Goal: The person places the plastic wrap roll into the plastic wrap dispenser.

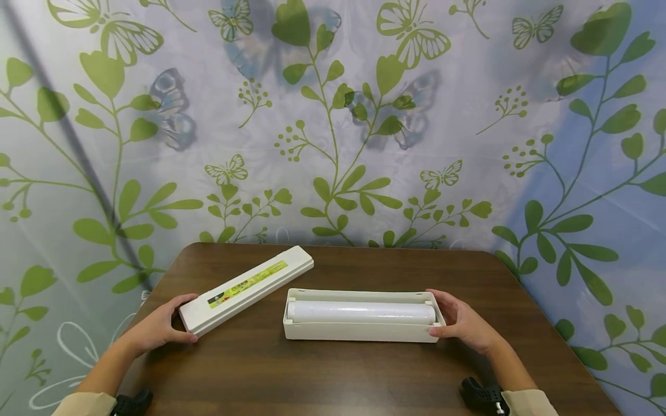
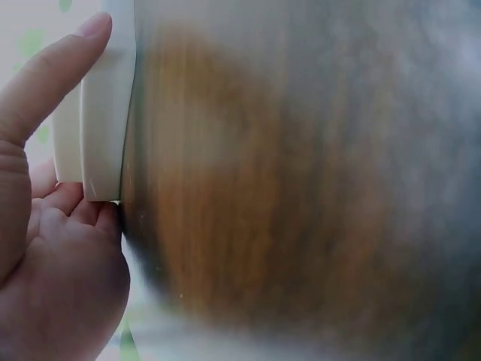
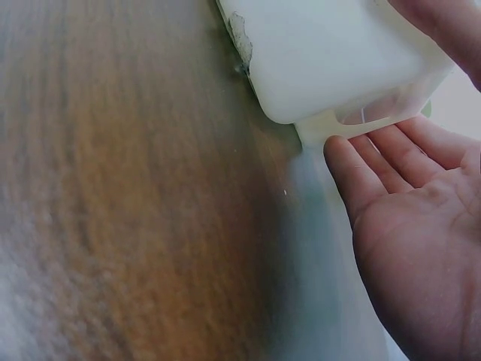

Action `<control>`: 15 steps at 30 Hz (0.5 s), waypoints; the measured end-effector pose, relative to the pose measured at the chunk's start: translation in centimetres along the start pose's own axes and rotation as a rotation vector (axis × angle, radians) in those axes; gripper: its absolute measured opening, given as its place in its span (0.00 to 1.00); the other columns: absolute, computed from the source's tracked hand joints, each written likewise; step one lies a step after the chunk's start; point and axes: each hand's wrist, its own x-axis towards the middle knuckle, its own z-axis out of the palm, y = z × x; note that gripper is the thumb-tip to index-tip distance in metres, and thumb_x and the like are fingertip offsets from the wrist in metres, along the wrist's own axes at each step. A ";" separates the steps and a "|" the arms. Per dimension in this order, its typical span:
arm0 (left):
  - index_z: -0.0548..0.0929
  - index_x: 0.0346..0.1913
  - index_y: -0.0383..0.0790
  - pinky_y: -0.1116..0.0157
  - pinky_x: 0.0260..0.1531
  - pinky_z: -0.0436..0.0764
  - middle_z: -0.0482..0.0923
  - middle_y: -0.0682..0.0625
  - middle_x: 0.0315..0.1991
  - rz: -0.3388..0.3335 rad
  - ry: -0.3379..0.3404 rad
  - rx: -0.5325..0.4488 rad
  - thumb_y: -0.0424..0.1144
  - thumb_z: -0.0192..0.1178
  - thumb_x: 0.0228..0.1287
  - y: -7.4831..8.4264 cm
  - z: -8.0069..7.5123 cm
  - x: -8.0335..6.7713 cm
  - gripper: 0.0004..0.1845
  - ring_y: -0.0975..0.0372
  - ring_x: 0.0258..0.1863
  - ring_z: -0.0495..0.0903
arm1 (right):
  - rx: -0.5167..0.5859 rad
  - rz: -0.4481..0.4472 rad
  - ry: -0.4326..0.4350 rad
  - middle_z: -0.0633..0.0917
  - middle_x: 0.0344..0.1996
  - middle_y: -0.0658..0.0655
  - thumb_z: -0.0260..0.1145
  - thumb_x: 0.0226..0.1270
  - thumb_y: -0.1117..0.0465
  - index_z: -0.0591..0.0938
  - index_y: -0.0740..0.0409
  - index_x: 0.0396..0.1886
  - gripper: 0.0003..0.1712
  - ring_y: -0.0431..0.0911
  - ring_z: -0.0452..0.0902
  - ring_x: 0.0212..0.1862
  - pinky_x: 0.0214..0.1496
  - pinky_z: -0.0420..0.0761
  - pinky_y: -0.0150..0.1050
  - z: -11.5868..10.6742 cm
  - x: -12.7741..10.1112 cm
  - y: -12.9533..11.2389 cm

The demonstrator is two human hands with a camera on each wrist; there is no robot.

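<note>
At the left of the head view lies a long white lid (image 1: 247, 290) with a yellow-green printed label, slanting up to the right. My left hand (image 1: 163, 323) grips its near end, thumb on one edge and fingers on the other; the left wrist view shows the lid's end (image 2: 105, 135) between them. To the right, an open white box (image 1: 359, 331) lies lengthwise on the table with a glossy white roll, like plastic wrap (image 1: 361, 312), inside. My right hand (image 1: 463, 323) holds the box's right end, thumb at the front corner and fingers round the back. The right wrist view shows the box's end wall (image 3: 338, 60) close up.
Both pieces are on a brown wood-grain table (image 1: 312, 375) with rounded far corners. A curtain (image 1: 333, 144) printed with green leaves and butterflies hangs behind the table and along its sides. Black straps (image 1: 486, 393) circle both wrists by the sleeves.
</note>
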 end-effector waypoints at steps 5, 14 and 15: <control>0.64 0.74 0.32 0.70 0.48 0.73 0.73 0.33 0.65 -0.019 -0.010 0.015 0.49 0.83 0.46 0.2 0.1 -0.1 0.55 0.51 0.58 0.73 | -0.001 0.001 0.003 0.64 0.73 0.74 0.75 0.60 0.67 0.57 0.63 0.79 0.52 0.38 0.78 0.57 0.51 0.88 0.43 0.1 0.0 -0.1; 0.64 0.73 0.30 0.69 0.47 0.74 0.74 0.33 0.63 -0.026 -0.005 0.038 0.51 0.83 0.43 0.6 0.3 -0.3 0.57 0.51 0.56 0.75 | 0.009 0.002 -0.002 0.64 0.74 0.74 0.75 0.61 0.68 0.56 0.64 0.79 0.52 0.38 0.78 0.57 0.53 0.87 0.41 0.2 -0.1 -0.1; 0.64 0.73 0.30 0.69 0.47 0.74 0.75 0.34 0.63 -0.027 0.001 0.041 0.51 0.83 0.43 0.6 0.4 -0.4 0.57 0.52 0.55 0.75 | 0.011 0.004 -0.002 0.64 0.74 0.74 0.75 0.61 0.68 0.56 0.64 0.79 0.51 0.38 0.78 0.57 0.52 0.87 0.42 0.2 -0.1 -0.1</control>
